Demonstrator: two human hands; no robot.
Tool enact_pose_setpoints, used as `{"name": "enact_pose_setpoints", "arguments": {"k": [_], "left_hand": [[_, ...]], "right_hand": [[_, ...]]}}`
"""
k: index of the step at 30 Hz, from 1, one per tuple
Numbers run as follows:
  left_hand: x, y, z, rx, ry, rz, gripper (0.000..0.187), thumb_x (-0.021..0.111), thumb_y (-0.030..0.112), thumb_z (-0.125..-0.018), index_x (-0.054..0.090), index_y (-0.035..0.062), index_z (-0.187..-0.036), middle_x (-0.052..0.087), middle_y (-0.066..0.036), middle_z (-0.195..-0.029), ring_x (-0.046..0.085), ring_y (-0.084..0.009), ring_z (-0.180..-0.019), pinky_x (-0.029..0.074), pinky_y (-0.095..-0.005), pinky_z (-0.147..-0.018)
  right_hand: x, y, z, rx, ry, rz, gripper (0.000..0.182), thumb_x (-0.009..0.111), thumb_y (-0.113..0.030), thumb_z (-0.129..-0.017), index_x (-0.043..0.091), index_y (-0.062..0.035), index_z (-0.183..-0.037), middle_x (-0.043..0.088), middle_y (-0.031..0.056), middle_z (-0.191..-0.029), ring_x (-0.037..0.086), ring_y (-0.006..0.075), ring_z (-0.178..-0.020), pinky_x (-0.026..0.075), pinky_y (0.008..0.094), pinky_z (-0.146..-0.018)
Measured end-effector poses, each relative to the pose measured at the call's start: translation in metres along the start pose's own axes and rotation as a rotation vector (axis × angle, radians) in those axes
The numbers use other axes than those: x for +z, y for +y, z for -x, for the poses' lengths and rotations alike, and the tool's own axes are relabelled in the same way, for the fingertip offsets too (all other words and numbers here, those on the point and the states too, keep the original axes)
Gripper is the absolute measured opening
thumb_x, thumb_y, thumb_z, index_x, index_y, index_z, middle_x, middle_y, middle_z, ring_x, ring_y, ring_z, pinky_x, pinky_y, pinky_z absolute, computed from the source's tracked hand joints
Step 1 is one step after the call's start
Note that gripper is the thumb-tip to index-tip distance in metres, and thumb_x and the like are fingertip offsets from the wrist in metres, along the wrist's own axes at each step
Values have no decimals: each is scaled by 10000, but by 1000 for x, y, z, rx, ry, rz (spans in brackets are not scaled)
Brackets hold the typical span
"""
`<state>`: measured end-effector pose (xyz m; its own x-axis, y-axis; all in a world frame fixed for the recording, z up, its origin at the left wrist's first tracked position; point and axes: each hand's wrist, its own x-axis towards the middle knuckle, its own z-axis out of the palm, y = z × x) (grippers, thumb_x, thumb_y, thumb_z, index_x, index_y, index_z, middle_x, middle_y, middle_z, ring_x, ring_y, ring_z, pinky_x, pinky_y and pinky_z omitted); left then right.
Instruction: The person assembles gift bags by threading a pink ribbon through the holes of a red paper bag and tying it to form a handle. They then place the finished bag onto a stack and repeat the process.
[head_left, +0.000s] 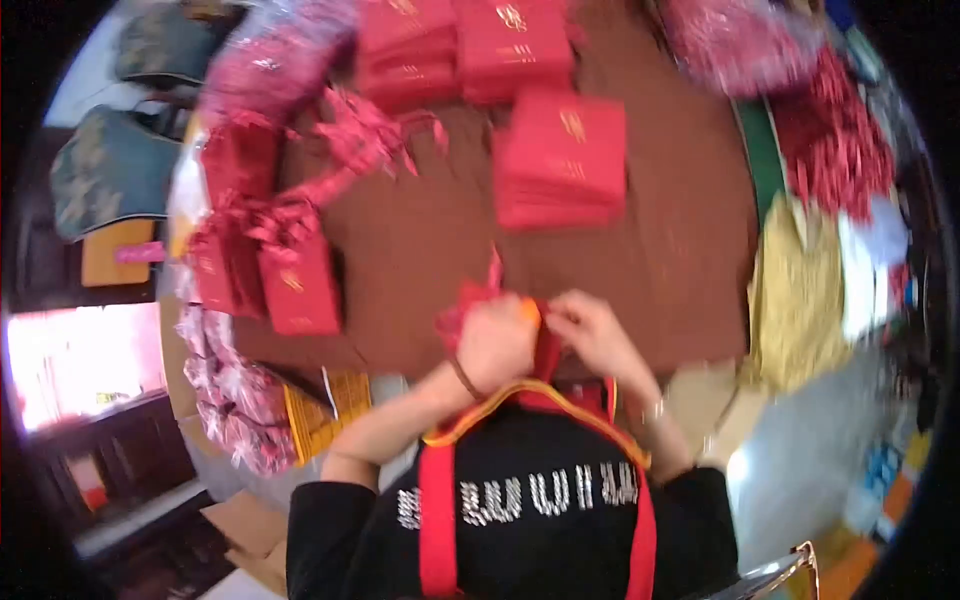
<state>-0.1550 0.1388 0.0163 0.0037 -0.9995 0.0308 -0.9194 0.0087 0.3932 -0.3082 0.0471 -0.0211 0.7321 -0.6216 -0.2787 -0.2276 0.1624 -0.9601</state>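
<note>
Near the front edge of the brown-covered table, my left hand is closed round red material, with something orange at its fingers. Just to the right, my right hand is pinched at the red material beside the orange spot; what exactly lies between its fingertips is too blurred to tell. A red piece hangs between the two hands. Beyond them lies a stack of red printed bags.
More red stacks stand at the back. Red bags with ribbons and loose red ribbons are at the left. Plastic-wrapped bundles lie back right. Yellow cloth hangs by the right edge.
</note>
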Motion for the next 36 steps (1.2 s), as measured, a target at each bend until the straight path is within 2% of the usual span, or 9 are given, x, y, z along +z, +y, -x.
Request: {"name": "enact_pose_setpoints", "arguments": {"k": [1,16,18,20,24,26,28,34,36], "left_hand": [[-6,0,-8,-2,-30,-32,57,582,82,-667,563,42,-704,541,-139,-692,565,-311,-616,470,-411,-556],[-25,-21,-8,247,111,-136,145,645,262,-711,614,134,-771,553,19,-897,493,-151,-920,322,-376,-767],[-28,-24,-8,318,84,-122,189,676,252,-703,623,136,-843,579,11,-910,517,-157,-893,326,-375,-767],[-27,-25,-9,266,107,-32,256,691,256,-700,614,140,-915,594,-10,-881,541,-171,-873,329,-372,-774],[-32,-25,-13,235,-7,107,284,673,212,-735,600,124,-994,588,-35,-854,558,-206,-853,353,-364,-744],[-42,-24,-18,247,-135,95,263,656,199,-771,604,99,-1008,615,-71,-882,590,-251,-854,410,-377,-743],[-53,-28,-23,-92,-454,516,229,611,168,-824,606,78,-1035,630,-121,-942,608,-302,-877,468,-356,-762],[-55,-45,-47,44,-491,655,195,492,46,-891,575,-16,-1056,640,-66,-889,588,-121,-750,475,-249,-671],[-59,-42,-54,-126,-664,615,200,511,33,-878,574,-5,-1063,635,-61,-873,557,-86,-714,446,-218,-643]], "right_hand": [[-1,3,-1,-199,18,175,172,555,-134,-862,590,19,-932,577,109,-838,581,176,-632,475,295,-558],[1,-27,-2,35,-111,114,167,587,-122,-870,616,13,-963,544,14,-868,551,80,-714,469,214,-589],[2,-28,-1,63,-47,69,183,595,-133,-861,617,9,-975,560,34,-877,564,103,-730,474,232,-617],[5,-28,4,-158,-59,235,231,594,-186,-851,607,-5,-994,590,90,-921,611,184,-727,494,296,-641],[12,-20,4,-224,-13,411,268,563,-258,-832,585,-50,-1001,581,166,-1003,547,342,-984,435,412,-851],[12,-18,6,-188,6,404,296,571,-298,-827,590,-55,-995,583,158,-994,558,326,-973,443,408,-833],[16,-19,5,-193,-2,455,338,580,-354,-813,594,-63,-984,584,153,-990,559,324,-977,445,410,-824],[24,-38,9,-62,24,518,411,562,-474,-815,602,-98,-978,585,104,-1018,560,317,-974,449,416,-792],[25,-36,11,-79,57,538,386,572,-450,-814,601,-100,-974,585,100,-1017,569,311,-958,451,414,-781]]}}
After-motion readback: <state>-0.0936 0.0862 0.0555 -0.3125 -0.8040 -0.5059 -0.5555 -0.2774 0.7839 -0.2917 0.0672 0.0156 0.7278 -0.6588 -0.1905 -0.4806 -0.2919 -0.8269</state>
